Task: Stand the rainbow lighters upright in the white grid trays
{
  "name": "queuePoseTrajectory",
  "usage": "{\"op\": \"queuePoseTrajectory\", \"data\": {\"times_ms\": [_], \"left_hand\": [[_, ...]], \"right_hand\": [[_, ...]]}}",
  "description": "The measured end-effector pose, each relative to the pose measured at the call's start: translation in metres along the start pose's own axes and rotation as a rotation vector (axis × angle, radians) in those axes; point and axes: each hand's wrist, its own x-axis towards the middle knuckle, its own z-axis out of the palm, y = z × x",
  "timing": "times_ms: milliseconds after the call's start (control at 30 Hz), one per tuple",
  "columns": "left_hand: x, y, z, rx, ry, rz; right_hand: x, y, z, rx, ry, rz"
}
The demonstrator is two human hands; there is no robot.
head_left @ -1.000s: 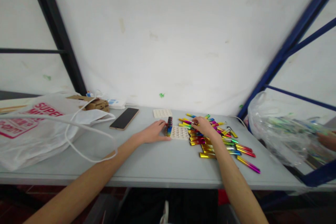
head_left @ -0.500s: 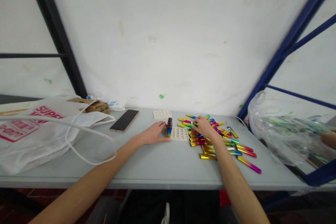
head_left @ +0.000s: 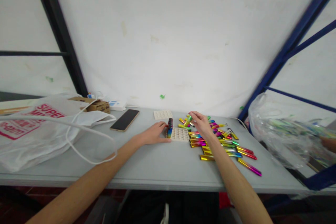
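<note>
A small white tray (head_left: pixel 180 134) with rows of holes lies on the table. Along its left side stands a row of shiny coloured tubes (head_left: pixel 169 128) with dark tops, shaped like lighter cases. My left hand (head_left: pixel 154 133) grips the tray's left side, thumb at the front corner and fingers by the row's back end. My right hand (head_left: pixel 201 123) pinches a green-gold shiny tube (head_left: pixel 188 121), raised at a tilt over the loose pile. Beneath and beside this hand lies the pile of shiny tubes (head_left: pixel 207 148) in gold, red, blue and purple.
Behind lies a second holed tray (head_left: pixel 162 114). On the left are a phone (head_left: pixel 125 120), a white plastic bag (head_left: pixel 52 133), a cardboard box (head_left: pixel 97 105) and a looping white cable (head_left: pixel 78 156). A clear bag (head_left: pixel 278 133) of items and a blue frame (head_left: pixel 282 54) stand right.
My right hand has lifted a green-gold tube out of the pile and shifted slightly left and up. My left hand stays at the tray.
</note>
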Motion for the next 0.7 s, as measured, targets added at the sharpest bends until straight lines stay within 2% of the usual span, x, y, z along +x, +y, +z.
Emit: {"op": "queuePoseTrajectory", "data": {"times_ms": [267,467,567,700], "left_hand": [[0.0,-0.002,0.002,0.015,0.004,0.005],[0.0,0.001,0.001,0.019,-0.004,-0.001],[0.0,0.003,0.0,0.017,-0.009,-0.007],[0.0,0.003,-0.001,0.009,-0.004,0.007]], "right_hand": [[-0.015,-0.01,0.02,0.248,-0.17,0.149],[-0.017,-0.014,0.022,0.12,-0.251,0.191],[-0.017,-0.011,0.023,0.037,-0.175,0.163],[-0.017,-0.005,0.026,-0.266,-0.017,0.016]]}}
